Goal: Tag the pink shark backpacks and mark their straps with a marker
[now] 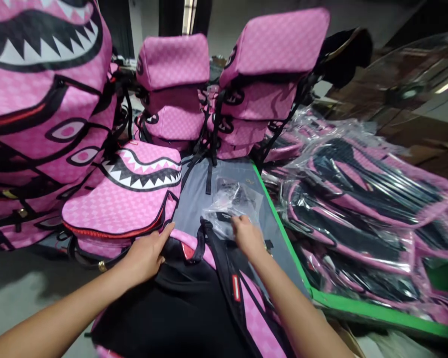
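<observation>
pink bags (177, 67) stacked at back; plastic-wrapped bags (362, 238) piled at right

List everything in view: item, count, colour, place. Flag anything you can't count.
Near backpack: 1, black back panel with pink, front centre
Shark-mouth backpack: 1, pink, beyond left hand
Left backpack stack: count unclear, pink and black, far left
Rear backpack stacks: 2, pink, behind tabletop
Wrapped backpacks: several, overlapping, pink and black in clear plastic, right
Plastic packaging: at least 1, clear, on tabletop by right hand
Tabletop: 1, grey, green edging, centre
Wire-guarded object: 1, blurred, possibly a fan, upper right
Left hand: 1, bare, at near backpack's top edge
Right hand: 1, bare, at plastic packaging
</observation>
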Demonstrator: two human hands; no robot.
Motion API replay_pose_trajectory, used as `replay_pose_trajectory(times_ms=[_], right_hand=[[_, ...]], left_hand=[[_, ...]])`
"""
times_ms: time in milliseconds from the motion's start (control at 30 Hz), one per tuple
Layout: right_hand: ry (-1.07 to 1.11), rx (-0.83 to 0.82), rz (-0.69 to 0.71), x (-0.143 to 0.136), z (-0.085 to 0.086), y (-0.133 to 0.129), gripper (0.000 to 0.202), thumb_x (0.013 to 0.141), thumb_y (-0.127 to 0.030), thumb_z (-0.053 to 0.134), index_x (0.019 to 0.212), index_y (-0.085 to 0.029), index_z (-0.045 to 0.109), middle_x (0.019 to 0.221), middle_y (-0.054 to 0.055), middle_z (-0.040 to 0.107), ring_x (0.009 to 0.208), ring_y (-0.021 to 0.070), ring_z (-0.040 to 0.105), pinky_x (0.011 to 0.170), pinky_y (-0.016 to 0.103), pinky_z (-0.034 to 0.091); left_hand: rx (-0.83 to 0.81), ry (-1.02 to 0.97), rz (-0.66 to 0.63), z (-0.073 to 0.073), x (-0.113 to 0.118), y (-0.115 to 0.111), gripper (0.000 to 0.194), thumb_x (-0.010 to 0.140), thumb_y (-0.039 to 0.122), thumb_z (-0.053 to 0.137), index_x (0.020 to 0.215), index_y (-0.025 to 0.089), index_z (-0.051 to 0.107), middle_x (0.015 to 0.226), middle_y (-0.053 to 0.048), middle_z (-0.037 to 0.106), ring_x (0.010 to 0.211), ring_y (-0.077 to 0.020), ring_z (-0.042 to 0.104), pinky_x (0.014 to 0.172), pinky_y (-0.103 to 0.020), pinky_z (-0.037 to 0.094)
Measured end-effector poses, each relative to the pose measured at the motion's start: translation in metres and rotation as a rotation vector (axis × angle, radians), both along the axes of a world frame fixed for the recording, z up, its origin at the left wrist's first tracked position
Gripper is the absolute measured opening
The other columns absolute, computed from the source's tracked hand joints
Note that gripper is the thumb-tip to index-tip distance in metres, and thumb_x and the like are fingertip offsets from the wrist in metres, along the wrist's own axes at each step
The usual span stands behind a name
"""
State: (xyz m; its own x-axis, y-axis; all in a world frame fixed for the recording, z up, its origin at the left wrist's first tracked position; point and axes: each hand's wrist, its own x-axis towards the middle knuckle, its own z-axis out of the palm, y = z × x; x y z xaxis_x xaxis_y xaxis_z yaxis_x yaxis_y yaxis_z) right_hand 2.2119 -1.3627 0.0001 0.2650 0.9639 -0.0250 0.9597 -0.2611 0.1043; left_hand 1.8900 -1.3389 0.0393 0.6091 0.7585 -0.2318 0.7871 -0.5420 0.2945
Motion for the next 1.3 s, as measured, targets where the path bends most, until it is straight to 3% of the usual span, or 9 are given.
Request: replay_pose_trajectory(times_ms=[233, 367, 467, 533, 900, 1033, 1133, 1233, 1300], right_hand=[[-0.026, -0.093, -0.004, 0.010, -0.032, 0.047, 0.029, 0.099, -0.028, 0.044, 0.111, -0.010, 0.064, 0.104, 0.018, 0.069, 0.091, 0.0259, 0.071, 0.072, 0.030, 0.053], [-0.006, -0.161, 0.041, 0.015, -0.048, 0.044, 0.037, 0.097, -0.011, 0.031, 0.119, -0.005, 0.060, 0.113, 0.023, 0.066, 0.102, 0.0271, 0.068, 0.084, 0.033, 0.051], [0.002, -0.197, 0.057, 0.019, -0.059, 0.046, 0.047, 0.096, -0.008, 0.027, 0.140, -0.002, 0.042, 0.123, 0.029, 0.059, 0.108, 0.0294, 0.065, 0.088, 0.038, 0.050], [0.003, -0.207, 0.054, 0.022, -0.061, 0.049, 0.048, 0.096, -0.007, 0.026, 0.143, -0.001, 0.037, 0.121, 0.029, 0.060, 0.106, 0.0296, 0.066, 0.086, 0.038, 0.050], [-0.029, -0.152, 0.085, 0.013, -0.048, 0.044, 0.032, 0.094, -0.007, 0.036, 0.107, -0.006, 0.065, 0.101, 0.021, 0.069, 0.092, 0.0263, 0.069, 0.077, 0.032, 0.049], [0.009, -0.118, 0.092, 0.016, -0.026, 0.035, 0.027, 0.095, -0.017, 0.043, 0.102, -0.016, 0.069, 0.098, 0.012, 0.072, 0.088, 0.0221, 0.069, 0.074, 0.028, 0.049], [0.149, 0.127, 0.073, 0.005, 0.007, 0.014, 0.028, 0.094, -0.023, 0.043, 0.102, -0.017, 0.069, 0.108, 0.010, 0.070, 0.095, 0.0206, 0.066, 0.078, 0.028, 0.049], [0.650, 0.468, -0.062, -0.027, 0.043, -0.024, 0.031, 0.087, -0.042, 0.056, 0.088, -0.014, 0.069, 0.075, 0.006, 0.069, 0.064, 0.0186, 0.064, 0.061, 0.028, 0.050], [1.013, 0.403, -0.139, -0.056, 0.061, -0.050, 0.039, 0.079, -0.054, 0.065, 0.085, -0.015, 0.067, 0.052, -0.002, 0.057, 0.044, 0.0158, 0.053, 0.045, 0.026, 0.042]], left_hand=[[-0.023, 0.020, 0.027, -0.008, 0.005, 0.005, 0.094, 0.079, 0.011, 0.060, 0.155, 0.027, 0.008, 0.122, -0.012, 0.060, 0.114, -0.0256, 0.061, 0.095, -0.035, 0.048], [-0.003, 0.038, 0.002, -0.004, 0.004, 0.005, 0.089, 0.082, 0.014, 0.059, 0.155, 0.025, 0.009, 0.123, -0.014, 0.059, 0.116, -0.0275, 0.060, 0.096, -0.037, 0.048], [0.009, 0.046, -0.009, -0.002, 0.005, 0.007, 0.087, 0.084, 0.016, 0.059, 0.155, 0.025, 0.009, 0.124, -0.014, 0.058, 0.114, -0.0284, 0.060, 0.093, -0.038, 0.049], [-0.003, 0.050, -0.017, -0.001, 0.005, 0.007, 0.087, 0.084, 0.016, 0.058, 0.155, 0.026, 0.008, 0.124, -0.014, 0.058, 0.115, -0.0284, 0.060, 0.093, -0.038, 0.049], [0.003, 0.065, -0.032, 0.006, 0.007, 0.005, 0.086, 0.083, 0.014, 0.056, 0.155, 0.021, 0.010, 0.111, -0.013, 0.061, 0.103, -0.0288, 0.063, 0.087, -0.039, 0.050], [-0.010, 0.070, -0.025, 0.009, 0.006, 0.005, 0.086, 0.083, 0.016, 0.058, 0.155, 0.021, 0.012, 0.111, -0.014, 0.061, 0.101, -0.0287, 0.064, 0.085, -0.039, 0.051], [-0.019, 0.073, -0.027, 0.011, 0.005, 0.004, 0.087, 0.082, 0.018, 0.060, 0.155, 0.021, 0.012, 0.112, -0.013, 0.062, 0.102, -0.0273, 0.064, 0.086, -0.036, 0.050], [0.008, 0.075, -0.046, 0.011, 0.005, 0.005, 0.090, 0.081, 0.023, 0.064, 0.155, 0.021, 0.012, 0.113, -0.013, 0.062, 0.102, -0.0267, 0.064, 0.085, -0.035, 0.050], [0.020, 0.078, -0.053, 0.012, 0.007, 0.006, 0.094, 0.080, 0.028, 0.068, 0.155, 0.021, 0.013, 0.114, -0.014, 0.062, 0.102, -0.0276, 0.064, 0.083, -0.034, 0.051]])
